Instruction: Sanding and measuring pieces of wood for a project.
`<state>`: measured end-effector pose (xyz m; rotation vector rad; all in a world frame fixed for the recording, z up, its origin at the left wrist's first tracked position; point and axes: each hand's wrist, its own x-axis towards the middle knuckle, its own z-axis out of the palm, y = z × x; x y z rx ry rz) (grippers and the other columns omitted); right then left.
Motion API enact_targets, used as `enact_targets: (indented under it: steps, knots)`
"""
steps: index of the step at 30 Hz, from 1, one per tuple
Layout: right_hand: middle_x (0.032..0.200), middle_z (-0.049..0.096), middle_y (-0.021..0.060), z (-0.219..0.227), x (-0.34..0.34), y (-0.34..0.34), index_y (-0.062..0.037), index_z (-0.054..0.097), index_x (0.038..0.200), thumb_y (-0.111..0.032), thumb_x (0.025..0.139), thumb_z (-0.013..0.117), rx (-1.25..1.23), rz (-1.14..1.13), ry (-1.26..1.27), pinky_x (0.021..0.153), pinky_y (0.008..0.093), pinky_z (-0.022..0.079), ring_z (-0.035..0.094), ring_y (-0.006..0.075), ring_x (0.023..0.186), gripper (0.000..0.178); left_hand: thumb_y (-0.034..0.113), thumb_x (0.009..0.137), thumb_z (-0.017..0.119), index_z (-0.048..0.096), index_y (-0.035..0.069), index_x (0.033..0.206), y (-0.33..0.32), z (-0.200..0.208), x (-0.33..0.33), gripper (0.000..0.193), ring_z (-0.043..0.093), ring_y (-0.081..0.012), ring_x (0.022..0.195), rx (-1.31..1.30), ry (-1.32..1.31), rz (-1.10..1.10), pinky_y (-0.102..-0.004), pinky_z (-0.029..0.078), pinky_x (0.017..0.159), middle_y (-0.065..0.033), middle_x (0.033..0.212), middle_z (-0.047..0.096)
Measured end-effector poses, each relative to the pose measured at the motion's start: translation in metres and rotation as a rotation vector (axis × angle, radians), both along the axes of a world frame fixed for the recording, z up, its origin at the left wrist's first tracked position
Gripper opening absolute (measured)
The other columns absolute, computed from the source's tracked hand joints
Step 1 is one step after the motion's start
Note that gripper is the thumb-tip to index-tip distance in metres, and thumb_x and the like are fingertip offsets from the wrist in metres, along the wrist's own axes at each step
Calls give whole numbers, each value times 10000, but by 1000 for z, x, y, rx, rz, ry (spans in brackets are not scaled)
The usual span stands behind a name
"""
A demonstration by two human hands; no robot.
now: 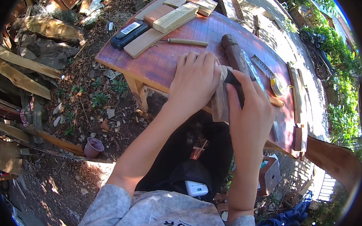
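My left hand (195, 81) presses a short wooden block (219, 105) at the table's near edge, its fingers curled over the far end. My right hand (252, 109) pinches a thin black piece (232, 78), which looks like folded sandpaper, between thumb and fingers against the block's right side. Part of the black piece is hidden by the fingers. Just beyond the hands lies a dark brown, long wooden piece (234, 52). A metal blade or rule (252, 70) rests beside it. Right of that are a metal square (262, 65) and a yellow tape measure (277, 86).
Several wooden boards (176, 17) are piled on the reddish table (150, 75) at its far left, near a dark case (129, 34) and a thin stick (187, 42). Wood strips (298, 107) line the right edge. A purple pot (93, 147) lies on the ground.
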<state>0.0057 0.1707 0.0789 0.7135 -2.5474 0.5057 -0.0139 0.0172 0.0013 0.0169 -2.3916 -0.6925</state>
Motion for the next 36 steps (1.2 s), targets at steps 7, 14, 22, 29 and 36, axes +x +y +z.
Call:
enact_targets:
  steps: [7, 14, 22, 29, 36]
  knots:
    - [1005, 739, 140, 6, 11, 10, -109, 742, 1294, -172, 1042, 721, -31, 9, -76, 718, 479, 569, 736, 390, 832, 261, 205, 1064, 542, 629, 37, 1046, 0, -2, 0, 191, 638, -340, 1073, -9, 53, 25, -498, 462, 1025, -152, 1030, 709]
    - [1055, 758, 146, -9, -8, 0, -111, 744, 1286, -172, 1034, 737, -97, 24, -24, 736, 473, 574, 742, 391, 853, 260, 233, 1120, 484, 642, 47, 1112, -1, -2, 0, 244, 627, -333, 1106, 6, 10, 28, -498, 426, 1066, -130, 1087, 714]
    - [1018, 750, 146, 11, 9, 10, -105, 746, 1259, -174, 1033, 732, -43, -6, -118, 770, 480, 582, 741, 390, 887, 236, 228, 1119, 477, 640, 51, 1110, 0, -1, 1, 242, 626, -331, 1113, 0, 7, 33, -497, 423, 1064, -129, 1081, 710]
    - [1014, 749, 148, -8, -17, -5, -121, 752, 1255, -189, 1029, 737, -95, 56, 35, 751, 485, 578, 739, 392, 876, 236, 223, 1112, 495, 639, 46, 1126, -2, -4, -3, 228, 624, -338, 1112, -6, 24, 53, -505, 424, 1066, -141, 1085, 704]
    - [1003, 746, 162, 11, 6, 14, -106, 755, 1255, -194, 1024, 750, -70, -3, -179, 778, 494, 571, 738, 398, 883, 247, 213, 1113, 497, 633, 44, 1117, -1, -1, -1, 217, 622, -346, 1101, -7, 14, 38, -508, 423, 1066, -140, 1077, 702]
